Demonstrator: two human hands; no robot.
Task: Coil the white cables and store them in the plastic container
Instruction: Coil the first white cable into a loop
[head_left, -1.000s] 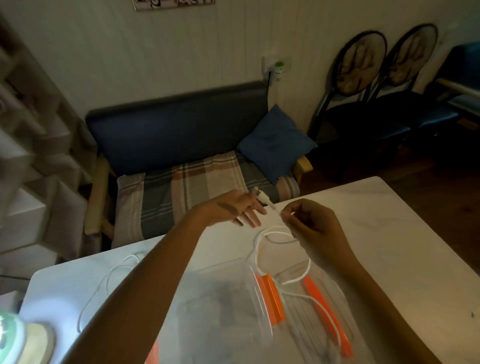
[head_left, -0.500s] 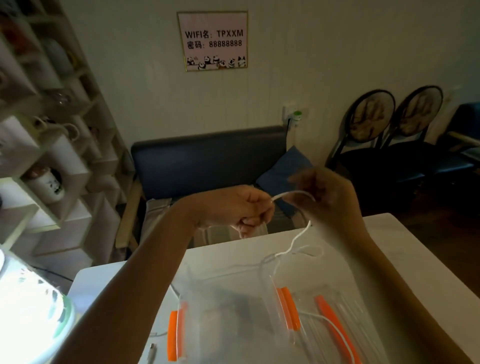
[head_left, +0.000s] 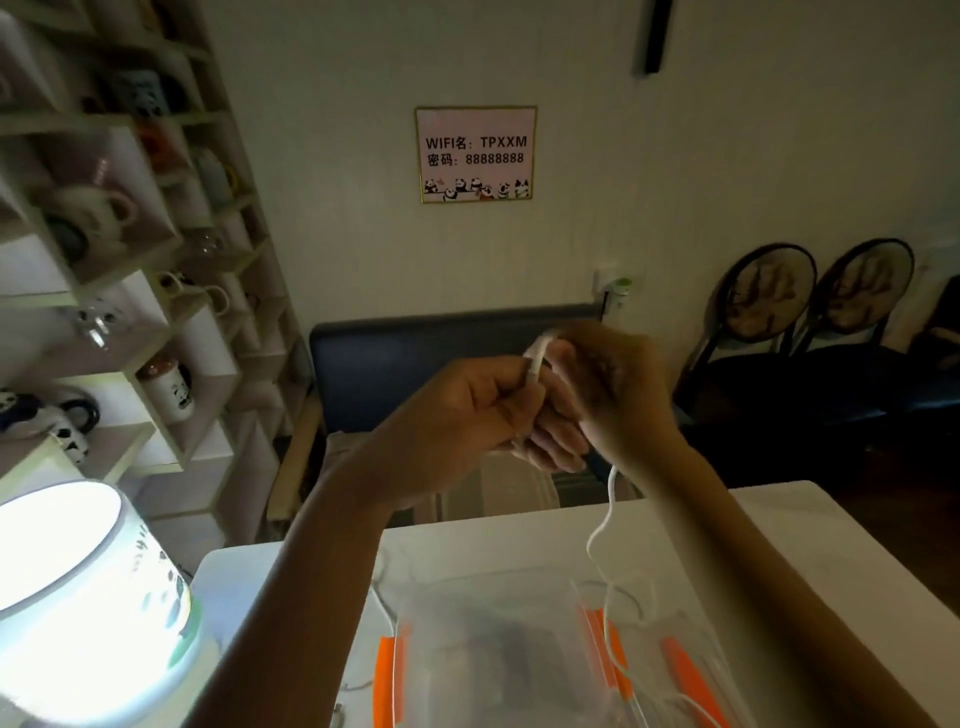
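Note:
Both hands are raised above the white table (head_left: 810, 525). My left hand (head_left: 467, 415) pinches the plug end of a white cable (head_left: 602, 525), and the cable loops over its fingers. My right hand (head_left: 618, 384), blurred, grips the same cable just beside it. The rest of the cable hangs down in a wavy line onto a clear plastic container (head_left: 493, 649) with orange latches. Its clear lid (head_left: 691, 670), also with orange clips, lies to the right. A second white cable (head_left: 383, 597) lies on the table left of the container.
A lit lamp (head_left: 88, 587) glows at the table's near left corner. Wall shelves with mugs (head_left: 171, 389) stand on the left. A dark blue sofa (head_left: 415, 358) sits behind the table, and two dark chairs (head_left: 810, 332) are at the back right.
Both hands have risen with the cable and closed together. The cable now loops over my left fingers, and more of it has lifted off the table. The view has tilted upward.

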